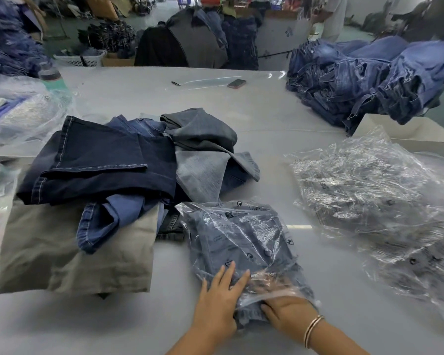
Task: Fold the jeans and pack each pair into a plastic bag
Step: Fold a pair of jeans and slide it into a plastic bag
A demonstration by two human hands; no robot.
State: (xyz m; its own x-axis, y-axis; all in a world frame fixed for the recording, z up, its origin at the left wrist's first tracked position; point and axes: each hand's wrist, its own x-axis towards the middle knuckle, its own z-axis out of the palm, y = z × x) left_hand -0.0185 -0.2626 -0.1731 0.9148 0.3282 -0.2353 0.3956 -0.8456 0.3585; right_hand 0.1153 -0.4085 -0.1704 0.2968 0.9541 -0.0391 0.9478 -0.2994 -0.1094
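Lying under both hands — left hand (219, 301) flat atop, right hand (283, 312) fingers inside the plastic bag (241, 239) — folded jeans (231, 248)

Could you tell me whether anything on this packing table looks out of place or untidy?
Mostly the heap of unfolded jeans in the middle: legs twisted and overlapping, some draped over a flat khaki pair. A phone lies loose at the table's far edge. The bag being filled is wrinkled but looks intact.

left hand (219, 301) flat on plastic bag (241, 242) | right hand (287, 313) inside | folded jeans (239, 252) bagged
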